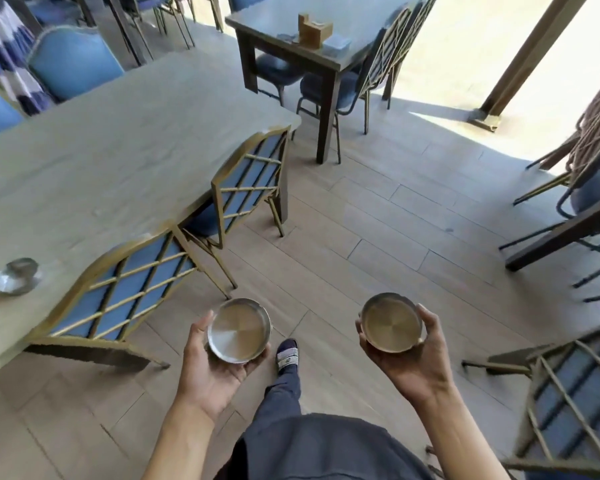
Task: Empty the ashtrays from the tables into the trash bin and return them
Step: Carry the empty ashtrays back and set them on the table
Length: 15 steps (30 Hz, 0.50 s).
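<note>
My left hand [211,368] cups a round steel ashtray [239,330], held level over the wooden floor. A second steel ashtray [392,322] rests in my right hand [413,362], also level. Both bowls look bare inside. A third steel ashtray [16,276] sits on the long light wooden table [118,133] at the far left, near that table's front edge. No trash bin is in view.
Two blue chairs with gold lattice backs [132,275] [248,181] are tucked at the long table's near side. A dark table [312,26] with a wooden holder [314,31] stands ahead. More chairs [568,403] and a table edge [561,237] are on the right. My foot [286,353] steps forward.
</note>
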Motion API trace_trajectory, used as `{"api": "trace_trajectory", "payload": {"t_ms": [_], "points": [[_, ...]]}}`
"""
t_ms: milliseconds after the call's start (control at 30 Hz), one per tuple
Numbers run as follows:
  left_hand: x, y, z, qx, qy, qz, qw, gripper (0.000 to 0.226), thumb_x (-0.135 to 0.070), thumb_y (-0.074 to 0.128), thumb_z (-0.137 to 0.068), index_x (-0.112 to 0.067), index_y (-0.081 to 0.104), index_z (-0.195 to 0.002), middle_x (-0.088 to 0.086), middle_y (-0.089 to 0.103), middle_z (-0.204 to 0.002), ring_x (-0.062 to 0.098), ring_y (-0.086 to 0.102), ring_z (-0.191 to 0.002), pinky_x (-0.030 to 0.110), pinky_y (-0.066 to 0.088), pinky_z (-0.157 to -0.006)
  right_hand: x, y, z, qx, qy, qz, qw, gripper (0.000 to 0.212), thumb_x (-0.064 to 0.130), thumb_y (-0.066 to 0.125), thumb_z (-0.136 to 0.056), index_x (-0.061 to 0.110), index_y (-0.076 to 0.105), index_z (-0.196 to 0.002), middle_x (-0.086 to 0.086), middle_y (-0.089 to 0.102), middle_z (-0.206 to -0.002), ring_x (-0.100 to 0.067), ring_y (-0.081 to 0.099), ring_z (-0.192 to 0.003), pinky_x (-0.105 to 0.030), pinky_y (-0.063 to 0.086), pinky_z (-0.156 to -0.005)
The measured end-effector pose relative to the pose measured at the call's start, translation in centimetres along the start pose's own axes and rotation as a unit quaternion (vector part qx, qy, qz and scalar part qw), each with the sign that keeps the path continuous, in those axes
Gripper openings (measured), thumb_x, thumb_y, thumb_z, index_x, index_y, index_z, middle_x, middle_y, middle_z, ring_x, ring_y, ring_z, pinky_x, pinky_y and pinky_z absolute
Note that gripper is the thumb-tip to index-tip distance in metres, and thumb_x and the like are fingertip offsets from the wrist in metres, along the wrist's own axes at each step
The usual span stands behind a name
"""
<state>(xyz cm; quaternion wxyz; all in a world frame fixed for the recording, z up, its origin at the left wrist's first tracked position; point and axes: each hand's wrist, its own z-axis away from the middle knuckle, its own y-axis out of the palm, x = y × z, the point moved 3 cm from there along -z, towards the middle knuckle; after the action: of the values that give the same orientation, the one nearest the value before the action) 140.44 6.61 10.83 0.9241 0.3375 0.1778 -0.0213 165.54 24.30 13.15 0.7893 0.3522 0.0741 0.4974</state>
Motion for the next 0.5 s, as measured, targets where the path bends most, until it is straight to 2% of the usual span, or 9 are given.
{"api": "trace_trajectory", "payload": {"t_ms": [133,233,300,400,500], "points": [[-3.8,4.4,-5.9,-0.008,-0.011,-0.008,1.0,0.071,-0.051,0.069,-0.087,-0.01,0.056,-0.144,0.029,0.055,-0.146,0.049,0.052,-0.135,0.059,0.054,-0.095,2.6,4.2,-3.7,-0.02,-0.006,-0.005,1.0,0.082,0.044,0.081,-0.078,0.014,0.054,-0.149,-0.025,0.055,-0.149,-0.044,0.053,-0.135,-0.05,0.049,-0.104],[-6.4,8.0,-9.7,-0.004,-0.025,-0.018,1.0,0.058,-0.05,0.067,-0.089,-0.01,0.064,-0.13,0.03,0.058,-0.14,0.05,0.054,-0.133,0.06,0.053,-0.096,4.8,7.5,-6.2,-0.026,-0.015,-0.01,1.0,0.076,0.043,0.08,-0.079,0.014,0.058,-0.145,-0.025,0.055,-0.149,-0.045,0.058,-0.129,-0.05,0.048,-0.106],[-8.0,10.6,-12.2,-0.002,-0.042,-0.038,0.998,0.063,-0.05,0.069,-0.087,-0.009,0.062,-0.133,0.033,0.058,-0.14,0.051,0.056,-0.13,0.061,0.053,-0.096,6.3,9.5,-8.2,-0.024,-0.026,-0.011,0.999,0.08,0.044,0.079,-0.08,0.013,0.054,-0.149,-0.025,0.055,-0.149,-0.046,0.062,-0.122,-0.051,0.048,-0.105],[-10.0,14.5,-15.5,0.008,-0.053,-0.074,0.996,0.067,-0.048,0.07,-0.086,-0.007,0.058,-0.138,0.034,0.058,-0.139,0.049,0.062,-0.115,0.061,0.053,-0.096,7.7,12.1,-10.8,-0.02,-0.027,-0.008,0.999,0.086,0.045,0.078,-0.08,0.012,0.048,-0.154,-0.024,0.054,-0.15,-0.046,0.062,-0.121,-0.05,0.05,-0.101],[-11.3,16.6,-18.6,0.018,-0.067,-0.07,0.995,0.066,-0.046,0.069,-0.087,-0.007,0.057,-0.139,0.032,0.065,-0.126,0.048,0.063,-0.109,0.065,0.047,-0.103,8.7,14.0,-13.1,-0.021,-0.015,-0.013,1.0,0.087,0.045,0.078,-0.08,0.01,0.048,-0.153,-0.025,0.053,-0.151,-0.046,0.062,-0.119,-0.05,0.052,-0.098]]}}
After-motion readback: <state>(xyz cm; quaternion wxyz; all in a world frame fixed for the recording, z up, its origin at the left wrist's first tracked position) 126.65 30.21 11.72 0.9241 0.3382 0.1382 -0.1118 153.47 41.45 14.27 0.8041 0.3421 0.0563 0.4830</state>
